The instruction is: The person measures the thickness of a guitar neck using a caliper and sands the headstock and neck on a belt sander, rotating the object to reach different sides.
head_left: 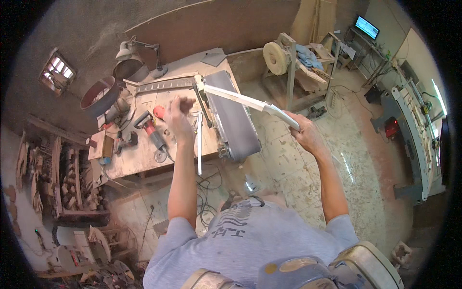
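My right hand (308,137) is closed around the curved pale end of a long, slender, sword-like piece (236,98). The piece slants up and left across the belt sander (231,115), its thin far end near the sander's left edge. From this view I cannot tell whether it touches the grey belt. My left hand (179,118) is raised over the worktable, left of the sander, fingers loosely bent and somewhat blurred, with nothing visible in them. Below it lies a red and black angle grinder (153,134). A narrow white strip (199,144) stands out beside the sander.
On the wooden worktable (132,161) are a cordless drill (127,139), a desk lamp (159,58) and round drums (100,94). A buffing wheel (275,59) on a wooden frame stands beyond. Cables (207,207) trail over the dusty floor. Wood scraps fill a rack (79,185) at left.
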A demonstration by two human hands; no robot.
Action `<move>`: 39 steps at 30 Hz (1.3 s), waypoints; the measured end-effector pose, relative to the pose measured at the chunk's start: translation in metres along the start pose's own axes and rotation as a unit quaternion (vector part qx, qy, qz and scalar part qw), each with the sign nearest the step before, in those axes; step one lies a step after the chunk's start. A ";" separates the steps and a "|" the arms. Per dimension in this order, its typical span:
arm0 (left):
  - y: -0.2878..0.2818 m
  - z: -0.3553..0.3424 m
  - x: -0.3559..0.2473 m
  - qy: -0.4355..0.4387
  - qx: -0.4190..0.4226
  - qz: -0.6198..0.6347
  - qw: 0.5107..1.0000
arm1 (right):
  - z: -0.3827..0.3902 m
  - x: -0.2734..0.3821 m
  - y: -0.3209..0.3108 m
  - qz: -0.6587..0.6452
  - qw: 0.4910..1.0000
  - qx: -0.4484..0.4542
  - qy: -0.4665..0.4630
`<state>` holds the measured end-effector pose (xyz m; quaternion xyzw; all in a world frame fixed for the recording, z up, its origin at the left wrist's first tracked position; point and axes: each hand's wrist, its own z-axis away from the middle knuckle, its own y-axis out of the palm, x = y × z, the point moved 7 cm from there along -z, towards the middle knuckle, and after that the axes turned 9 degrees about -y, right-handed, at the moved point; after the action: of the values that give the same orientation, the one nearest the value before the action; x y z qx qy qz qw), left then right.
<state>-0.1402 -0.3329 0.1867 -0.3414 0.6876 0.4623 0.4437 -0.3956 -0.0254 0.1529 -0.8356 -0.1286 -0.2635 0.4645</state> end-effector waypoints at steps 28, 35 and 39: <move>0.126 -0.066 0.173 0.226 0.277 -0.616 0.702 | -0.056 -0.102 0.068 0.313 0.935 0.088 -0.143; 0.114 -0.066 0.161 0.214 0.249 -0.629 0.705 | -0.072 -0.103 0.075 0.298 0.938 0.093 -0.149; 0.102 -0.067 0.160 0.215 0.222 -0.641 0.703 | -0.078 -0.099 0.078 0.282 0.944 0.082 -0.152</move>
<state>-0.3093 -0.3706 0.0845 -0.6812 0.4627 -0.1856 0.5361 -0.4665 -0.1299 0.0761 -0.8267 0.0216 0.0200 0.5619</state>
